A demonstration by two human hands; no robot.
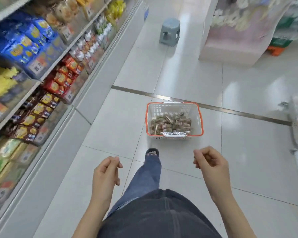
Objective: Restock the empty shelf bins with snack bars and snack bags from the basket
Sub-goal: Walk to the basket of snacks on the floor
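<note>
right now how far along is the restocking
Done: nothing I can confirm; the shelves on the left look stocked, though they are blurred and no empty bin shows. In hand: nothing. The left hand and right hand hang loosely curled and hold nothing. Left: the basket stands on the floor ahead, apart from both hands, with snack bars and a silver bag inside.

Price tags on the shelf (pixel 62 54) edges at left show blurred digits: "8" under the blue packs (pixel 27 43), perhaps "6.5" higher up; brand names unreadable.
</note>
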